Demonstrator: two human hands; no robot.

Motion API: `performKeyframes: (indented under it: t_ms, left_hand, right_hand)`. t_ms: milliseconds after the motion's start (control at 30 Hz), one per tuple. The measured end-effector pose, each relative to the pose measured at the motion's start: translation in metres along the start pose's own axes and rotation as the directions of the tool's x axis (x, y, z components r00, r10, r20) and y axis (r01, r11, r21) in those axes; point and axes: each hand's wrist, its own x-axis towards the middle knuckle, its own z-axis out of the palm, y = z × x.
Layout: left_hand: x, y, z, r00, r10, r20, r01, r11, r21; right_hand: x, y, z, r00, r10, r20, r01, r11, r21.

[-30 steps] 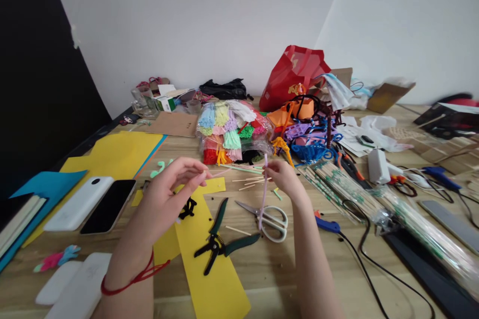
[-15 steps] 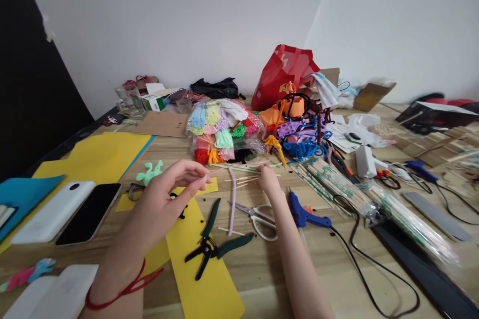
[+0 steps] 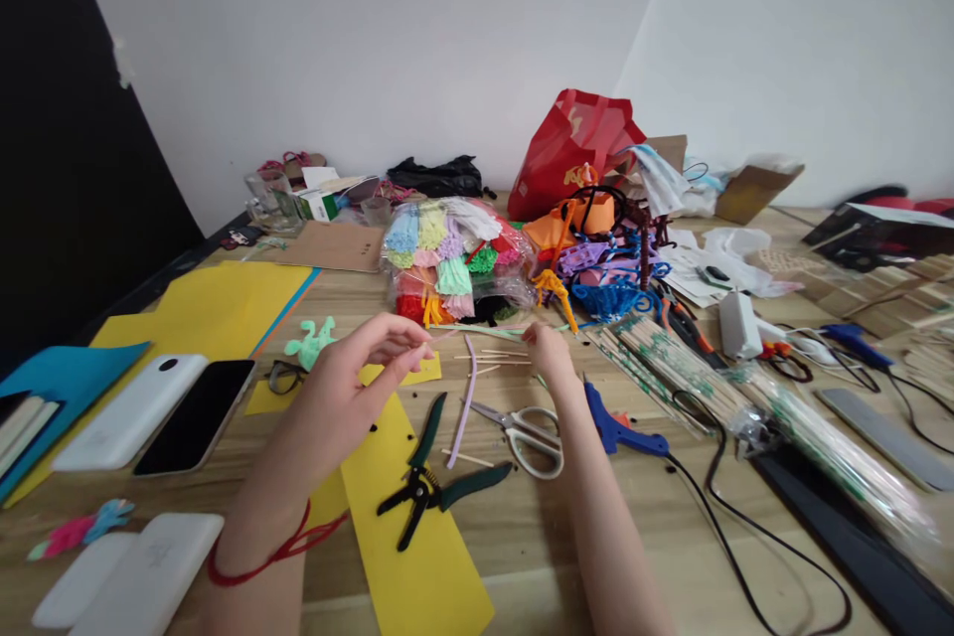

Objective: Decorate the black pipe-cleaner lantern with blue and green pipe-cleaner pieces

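Observation:
My left hand (image 3: 373, 373), with a red cord at the wrist, is raised over the table with fingers bent and the thumb close to the fingertips; I cannot make out what is between them. My right hand (image 3: 550, 355) is closed low over the table, by the right end of some pale green and pink stems (image 3: 484, 329); its grip is hidden. Between the hands lie a lilac fuzzy stem (image 3: 463, 407) and several thin wooden sticks (image 3: 496, 356). Nearer me are scissors (image 3: 526, 437) and open wire strippers (image 3: 423, 489) with dark green handles, partly over yellow paper (image 3: 413, 547).
Bagged colourful fuzzy stems (image 3: 454, 258) lie ahead, beside a red bag (image 3: 570, 154). A blue glue gun (image 3: 615, 425) with its black cord and bagged wooden sticks (image 3: 671, 368) are at right. A phone (image 3: 195, 417), a white power bank (image 3: 130, 412) and a green fuzzy figure (image 3: 311, 343) are at left.
The view has shifted slightly, so most things sit a little further right. Both hands keep nearly the same pose and place over the table.

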Motion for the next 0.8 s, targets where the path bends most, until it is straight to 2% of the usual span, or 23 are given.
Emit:
performKeyframes:
  t_ms: [100,233,300,400,467,500,567,633,700,767,800]
  left_hand:
    - [0.001,-0.001,0.0,1.0,-0.003,0.008,0.004,0.999,-0.038]
    - [0.004,-0.002,0.003,1.0,-0.031,0.0,0.031,0.993,-0.116]
    - [0.006,-0.003,0.008,0.998,-0.063,0.012,0.064,0.982,-0.175]
    - [0.01,-0.005,0.016,0.99,-0.119,0.081,0.136,0.952,-0.273]
    - [0.013,-0.006,0.021,0.985,-0.146,0.09,0.168,0.922,-0.35]
    - [0.014,-0.006,0.023,0.985,-0.155,0.073,0.172,0.902,-0.396]
    - [0.014,-0.007,0.025,0.986,-0.165,0.014,0.15,0.856,-0.494]
    - [0.014,-0.006,0.025,0.985,-0.161,-0.054,0.104,0.822,-0.559]
    - [0.012,-0.004,0.022,0.984,-0.151,-0.098,0.071,0.825,-0.56]
    - [0.01,0.0,0.017,0.987,-0.134,-0.092,0.071,0.861,-0.504]
    - [0.009,0.002,0.015,0.991,-0.12,-0.057,0.08,0.882,-0.465]
  right_hand:
    - [-0.007,-0.007,-0.02,0.996,-0.038,-0.079,0.046,0.994,0.102]
    - [-0.028,-0.023,-0.053,0.974,-0.115,-0.192,0.168,0.944,0.284]
    - [-0.044,-0.035,-0.067,0.961,-0.162,-0.226,0.242,0.888,0.392]
    - [-0.071,-0.055,-0.08,0.942,-0.26,-0.214,0.336,0.768,0.546]
    - [-0.087,-0.069,-0.082,0.928,-0.338,-0.157,0.355,0.674,0.648]
    - [-0.095,-0.076,-0.082,0.917,-0.389,-0.093,0.326,0.591,0.738]
    - [-0.107,-0.087,-0.08,0.881,-0.469,0.059,0.207,0.495,0.844]
    - [-0.117,-0.097,-0.075,0.833,-0.521,0.188,0.092,0.464,0.881]
    - [-0.122,-0.103,-0.071,0.793,-0.55,0.262,0.026,0.459,0.888]
    - [-0.123,-0.106,-0.067,0.784,-0.552,0.286,0.014,0.476,0.88]
    - [-0.122,-0.105,-0.066,0.801,-0.534,0.272,0.031,0.491,0.871]
